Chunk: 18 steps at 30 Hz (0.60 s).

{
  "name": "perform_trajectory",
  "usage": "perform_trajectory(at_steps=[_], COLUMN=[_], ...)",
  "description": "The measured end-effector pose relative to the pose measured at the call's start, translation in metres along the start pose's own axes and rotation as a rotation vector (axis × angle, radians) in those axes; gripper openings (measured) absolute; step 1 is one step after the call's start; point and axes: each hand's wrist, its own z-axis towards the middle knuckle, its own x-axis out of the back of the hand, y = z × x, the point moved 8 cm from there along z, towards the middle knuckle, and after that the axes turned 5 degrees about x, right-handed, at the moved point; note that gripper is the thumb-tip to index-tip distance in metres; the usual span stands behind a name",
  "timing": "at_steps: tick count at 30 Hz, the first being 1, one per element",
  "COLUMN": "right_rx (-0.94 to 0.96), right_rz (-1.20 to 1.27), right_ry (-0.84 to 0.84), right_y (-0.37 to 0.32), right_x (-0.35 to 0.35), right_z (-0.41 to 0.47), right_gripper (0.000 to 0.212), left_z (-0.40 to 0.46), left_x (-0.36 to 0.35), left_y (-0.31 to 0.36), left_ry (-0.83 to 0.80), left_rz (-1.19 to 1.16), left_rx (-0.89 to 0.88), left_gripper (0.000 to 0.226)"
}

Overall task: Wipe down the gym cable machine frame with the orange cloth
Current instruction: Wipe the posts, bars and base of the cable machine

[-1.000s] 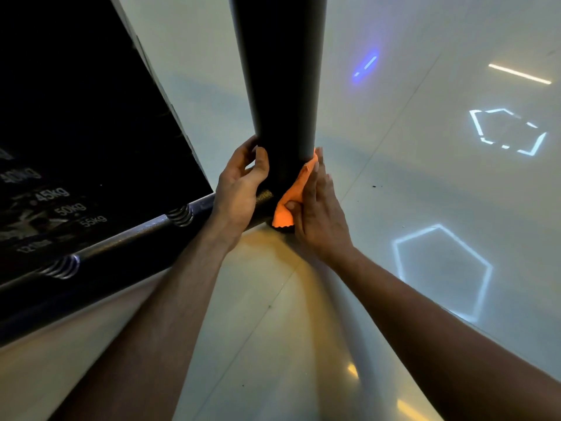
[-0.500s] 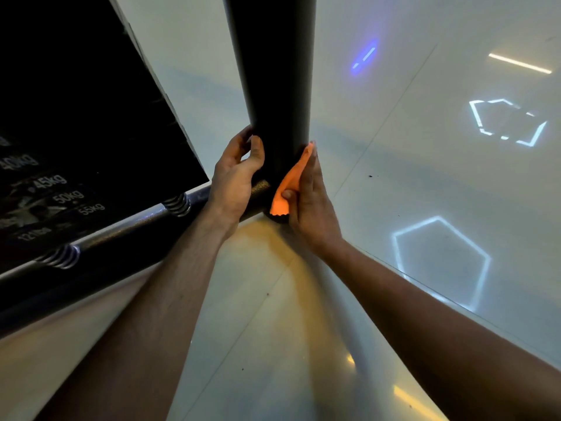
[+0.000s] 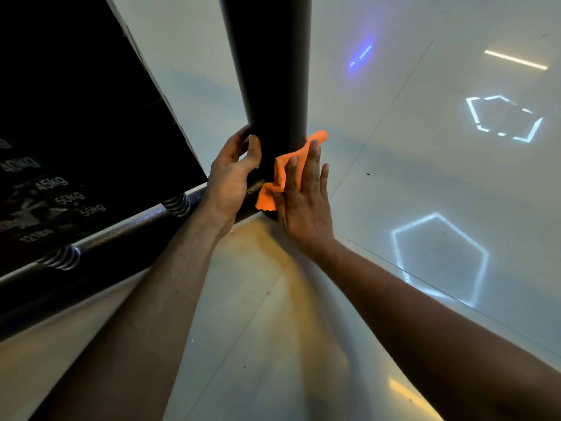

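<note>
Straight fingers (image 3: 303,165) of the right hand (image 3: 303,202) lie flat against the orange cloth (image 3: 288,165), pressing it to the right side of the black upright post (image 3: 273,71) of the cable machine frame, just above where the post meets the floor (image 3: 394,183). They are not curled round the cloth; it is pinned between palm and post, with one corner sticking up past the fingertips and a crumpled fold hanging by the thumb side. On the other side, the left hand (image 3: 230,180) wraps the post, its thumb on the near face and its fingers going round the back, out of sight, so it grips the post itself.

Further out, a low horizontal bar (image 3: 127,232) of the frame runs from the post's base toward the lower left edge of the view, with two springs on it. Above it sits the dark weight stack (image 3: 60,132) with pale kilogram labels. The glossy floor reflects hexagon-shaped lights.

The step in hand looks like wiping the foot of the post, the lowest stretch of this upright. The next move likely calls for firm palm pressure while sliding the cloth round or up the post, with the bunched fold spread out so more fabric meets the metal, the left hand steadying.
</note>
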Motion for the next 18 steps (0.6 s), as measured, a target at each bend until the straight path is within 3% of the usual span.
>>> perform_trajectory(at_steps=[3,5,7,13,18], right_rx=[-0.025,-0.222,-0.344,-0.054,-0.104], right_rz=[0.147,0.370,0.426,0.208,0.359], right_ry=[0.033,0.171,0.261,0.008,0.178], right_y=[-0.008,-0.018,-0.020,-0.001,-0.024], right_x=[0.010,0.019,0.022,0.011,0.031], right_z=[0.004,0.012,0.019,-0.005,0.021], right_gripper=[0.089,0.086,0.082,0.100,0.100], left_z=[-0.001,-0.001,0.003,-0.003,-0.003], left_x=[0.000,0.002,0.001,0.003,0.004], left_y=[0.001,0.002,0.000,0.001,0.004], left_ry=[0.000,0.005,-0.006,0.007,0.008], left_rz=[-0.003,-0.027,-0.022,-0.021,0.013], left_rx=[0.006,0.002,0.000,0.017,0.016], left_gripper=[0.053,0.048,0.053,0.051,0.044])
